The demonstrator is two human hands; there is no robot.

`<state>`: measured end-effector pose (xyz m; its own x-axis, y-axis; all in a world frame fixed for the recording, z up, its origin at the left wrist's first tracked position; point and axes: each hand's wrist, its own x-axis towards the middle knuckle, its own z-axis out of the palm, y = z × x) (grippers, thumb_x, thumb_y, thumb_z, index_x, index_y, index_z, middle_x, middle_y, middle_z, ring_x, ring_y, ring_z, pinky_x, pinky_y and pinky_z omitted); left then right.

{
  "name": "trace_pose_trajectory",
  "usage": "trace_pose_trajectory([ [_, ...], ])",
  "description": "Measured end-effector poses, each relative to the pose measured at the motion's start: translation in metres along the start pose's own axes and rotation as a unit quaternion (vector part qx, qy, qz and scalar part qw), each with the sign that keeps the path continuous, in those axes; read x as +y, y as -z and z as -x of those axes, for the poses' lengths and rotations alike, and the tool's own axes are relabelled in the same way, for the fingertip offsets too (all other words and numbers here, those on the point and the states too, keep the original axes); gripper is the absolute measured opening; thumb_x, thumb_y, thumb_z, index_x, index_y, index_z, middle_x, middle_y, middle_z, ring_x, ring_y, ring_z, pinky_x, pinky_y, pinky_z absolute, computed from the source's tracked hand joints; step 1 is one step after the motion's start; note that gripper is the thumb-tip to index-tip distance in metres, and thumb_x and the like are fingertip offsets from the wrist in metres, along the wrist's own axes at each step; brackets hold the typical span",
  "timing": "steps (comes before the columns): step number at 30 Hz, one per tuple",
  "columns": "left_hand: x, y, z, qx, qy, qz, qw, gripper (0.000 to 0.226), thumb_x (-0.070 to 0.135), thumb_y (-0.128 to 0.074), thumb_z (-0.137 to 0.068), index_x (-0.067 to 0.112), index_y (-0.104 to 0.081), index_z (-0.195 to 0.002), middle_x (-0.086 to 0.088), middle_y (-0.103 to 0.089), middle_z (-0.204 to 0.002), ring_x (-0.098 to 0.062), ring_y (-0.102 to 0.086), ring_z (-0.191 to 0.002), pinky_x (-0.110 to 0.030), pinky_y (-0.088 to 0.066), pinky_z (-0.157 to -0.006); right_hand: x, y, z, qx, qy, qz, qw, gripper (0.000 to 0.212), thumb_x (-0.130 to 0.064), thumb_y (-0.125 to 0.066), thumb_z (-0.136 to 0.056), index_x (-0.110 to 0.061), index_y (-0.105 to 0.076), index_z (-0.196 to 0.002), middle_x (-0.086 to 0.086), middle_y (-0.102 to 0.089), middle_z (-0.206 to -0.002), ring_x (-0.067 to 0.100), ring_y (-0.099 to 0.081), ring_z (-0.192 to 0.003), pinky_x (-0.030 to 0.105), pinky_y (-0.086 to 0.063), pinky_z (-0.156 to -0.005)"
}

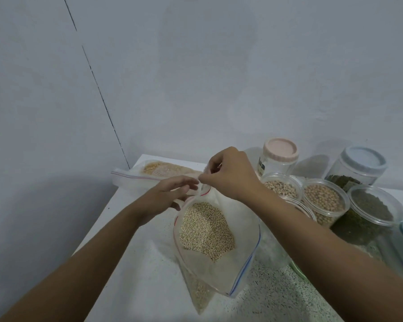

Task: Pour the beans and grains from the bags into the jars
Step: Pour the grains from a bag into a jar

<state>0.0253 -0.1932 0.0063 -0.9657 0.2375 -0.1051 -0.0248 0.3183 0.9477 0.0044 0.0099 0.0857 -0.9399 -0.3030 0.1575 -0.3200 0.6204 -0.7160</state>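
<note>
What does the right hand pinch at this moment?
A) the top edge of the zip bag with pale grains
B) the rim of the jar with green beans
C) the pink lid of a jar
A: the right hand closes its fingertips on the top edge of the zip bag, above the pale grains.
</note>
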Motion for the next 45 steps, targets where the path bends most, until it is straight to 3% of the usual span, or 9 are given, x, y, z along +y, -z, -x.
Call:
trace_pose_trajectory([
  [7,-0.005,-0.004,-0.022,-0.100,0.038,-0.052,0.993,0.039,0.024,-0.054,-0.106,0.027,-0.054,-0.145,-0.002,-0.062,-0.139,-0.022,-0.055,-0.110,-0.037,-0.043,-0.094,0.002,0.012,0.010,0.043,0.069,-0.078,0.994,0.026,-0.010,-0.084,-0.078,-0.015,-0.065,-0.060,-0.002,-0.071,-0.071,0.016,-0.067,-0.071,0.022,-0.050,-0.062],
  [10,-0.002,0.002,-0.014,-0.064,0.001,-0.074,0.995,0.023,0.020,-0.057,-0.104,0.014,-0.066,-0.124,0.003,-0.067,-0.114,-0.022,-0.059,-0.096,-0.034,-0.048,-0.089,0.003,0.016,0.012,0.054,0.074,-0.125,0.988,0.029,-0.008,-0.085,-0.078,-0.016,-0.063,-0.059,-0.003,-0.070,-0.071,0.016,-0.067,-0.074,0.014,-0.043,-0.062],
  [13,0.008,0.009,-0.001,-0.033,-0.057,-0.071,0.995,0.012,0.012,-0.059,-0.101,0.008,-0.069,-0.095,0.014,-0.062,-0.080,-0.002,-0.053,-0.073,-0.019,-0.042,-0.070,-0.002,0.022,0.011,0.071,0.073,-0.172,0.980,0.027,-0.008,-0.086,-0.077,-0.011,-0.065,-0.061,0.000,-0.070,-0.073,0.021,-0.068,-0.079,0.017,-0.045,-0.067],
  [22,0.024,0.050,0.049,0.101,-0.168,-0.014,0.981,0.034,0.046,-0.080,-0.079,0.013,-0.079,-0.085,-0.010,-0.076,-0.082,-0.016,-0.071,-0.080,-0.021,-0.054,-0.082,-0.036,0.031,0.006,0.023,0.094,-0.264,0.960,0.021,-0.009,-0.084,-0.080,-0.008,-0.070,-0.064,-0.001,-0.064,-0.066,0.022,-0.063,-0.071,0.026,-0.051,-0.073],
  [27,0.031,0.053,0.063,0.128,-0.167,-0.037,0.977,0.030,0.037,-0.075,-0.087,0.007,-0.075,-0.084,-0.002,-0.072,-0.077,-0.015,-0.068,-0.074,-0.018,-0.051,-0.075,-0.045,0.025,0.001,-0.003,0.098,-0.313,0.945,0.018,-0.014,-0.085,-0.082,-0.003,-0.074,-0.074,0.033,-0.060,-0.080,0.023,-0.055,-0.067,0.034,-0.050,-0.067],
  [29,0.031,0.055,0.067,0.126,-0.163,-0.062,0.977,0.020,0.028,-0.077,-0.089,0.009,-0.075,-0.083,-0.007,-0.071,-0.078,-0.016,-0.068,-0.075,-0.021,-0.051,-0.076,-0.045,0.021,0.001,-0.017,0.098,-0.305,0.947,0.016,-0.015,-0.084,-0.084,-0.004,-0.075,-0.077,0.020,-0.064,-0.074,0.020,-0.057,-0.069,0.036,-0.053,-0.070],
  [32,0.030,0.062,0.076,0.182,-0.194,-0.003,0.964,0.036,0.051,-0.080,-0.079,0.016,-0.076,-0.082,-0.007,-0.070,-0.077,-0.016,-0.066,-0.075,-0.020,-0.052,-0.076,-0.048,0.022,0.001,-0.022,0.112,-0.311,0.944,0.015,-0.014,-0.080,-0.088,0.000,-0.075,-0.082,-0.003,-0.069,-0.074,0.019,-0.064,-0.074,0.030,-0.058,-0.072],
  [38,0.050,0.063,0.075,0.188,-0.230,-0.034,0.954,0.009,0.013,-0.071,-0.089,0.009,-0.074,-0.082,0.002,-0.066,-0.070,-0.009,-0.063,-0.071,-0.013,-0.048,-0.071,-0.057,0.030,-0.006,0.013,0.128,-0.325,0.937,0.021,-0.012,-0.075,-0.092,0.007,-0.070,-0.085,0.004,-0.068,-0.079,0.014,-0.071,-0.072,0.030,-0.060,-0.067],
  [45,0.046,0.072,0.070,0.174,-0.218,-0.036,0.960,0.012,0.021,-0.075,-0.091,0.014,-0.076,-0.081,0.003,-0.070,-0.074,-0.011,-0.065,-0.074,-0.014,-0.048,-0.073,-0.052,0.026,-0.010,0.026,0.129,-0.320,0.938,0.019,-0.011,-0.074,-0.092,0.007,-0.071,-0.086,0.006,-0.069,-0.076,0.013,-0.071,-0.070,0.029,-0.060,-0.067],
])
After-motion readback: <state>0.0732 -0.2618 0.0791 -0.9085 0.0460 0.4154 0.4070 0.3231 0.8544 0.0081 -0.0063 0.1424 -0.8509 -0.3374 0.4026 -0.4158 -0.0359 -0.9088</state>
